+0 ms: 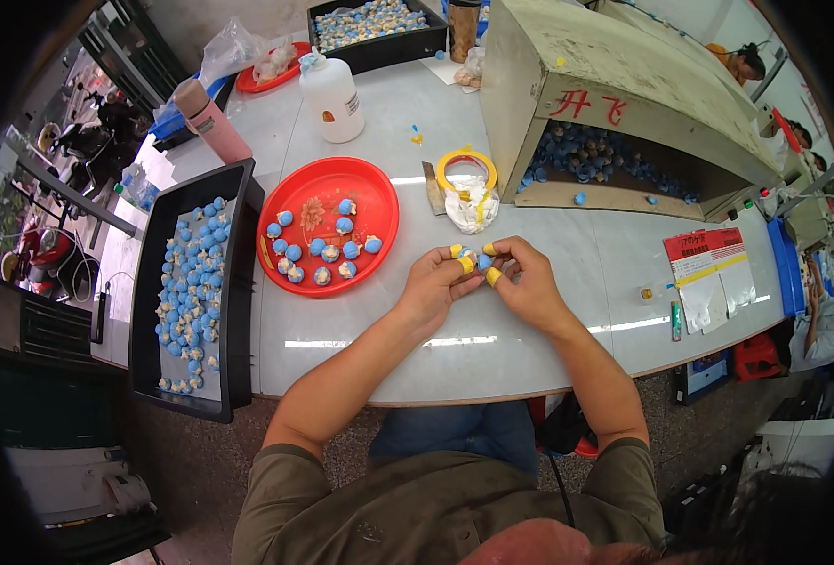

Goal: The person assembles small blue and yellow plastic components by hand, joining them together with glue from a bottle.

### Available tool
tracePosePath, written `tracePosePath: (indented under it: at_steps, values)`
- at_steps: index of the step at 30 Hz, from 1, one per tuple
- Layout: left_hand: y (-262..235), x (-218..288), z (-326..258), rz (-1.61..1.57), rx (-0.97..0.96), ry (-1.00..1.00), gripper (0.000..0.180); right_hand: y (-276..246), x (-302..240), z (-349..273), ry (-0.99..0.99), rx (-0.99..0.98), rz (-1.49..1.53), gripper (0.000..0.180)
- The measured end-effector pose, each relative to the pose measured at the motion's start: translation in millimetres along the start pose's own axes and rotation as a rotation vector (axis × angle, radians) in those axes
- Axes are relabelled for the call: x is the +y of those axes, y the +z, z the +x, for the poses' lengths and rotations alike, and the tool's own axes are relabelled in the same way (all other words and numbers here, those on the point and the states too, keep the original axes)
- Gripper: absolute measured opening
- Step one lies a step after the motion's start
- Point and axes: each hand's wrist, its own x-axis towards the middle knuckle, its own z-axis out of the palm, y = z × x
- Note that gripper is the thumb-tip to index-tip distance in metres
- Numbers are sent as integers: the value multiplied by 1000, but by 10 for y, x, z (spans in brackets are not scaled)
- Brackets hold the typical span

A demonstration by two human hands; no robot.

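Observation:
Yellow tape wraps several of my fingertips. In front of me, above the table, my left hand (433, 281) pinches a small blue-and-cream ball-shaped piece (469, 255). Right against it, my right hand (530, 282) has its fingers closed on a small blue piece (484, 263). The two pieces meet or nearly meet; the fingers partly hide them. To the left of my hands stands a round red tray (386, 212) with several blue-and-cream balls (351, 250) in it. Just beyond my hands lie a roll of yellow tape (443, 171) and a crumpled white tissue (470, 213).
A long black tray (240, 311) of similar balls stands at the left, another black tray (393, 56) at the back. A white bottle (332, 104) and a pink flask (217, 132) stand beyond the red tray. An open-fronted box (516, 113) holds blue pieces. Papers (709, 268) lie right.

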Motion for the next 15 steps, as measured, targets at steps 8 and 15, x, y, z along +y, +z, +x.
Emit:
tracePosePath:
  at_steps: [8,15]
  values:
    - [38,-24,-10,136,-26,-1,26,15,80,15,-10,51,36,26]
    - [26,36,-18,32,-60,-77,24,-80,203,61,168,21,340,20]
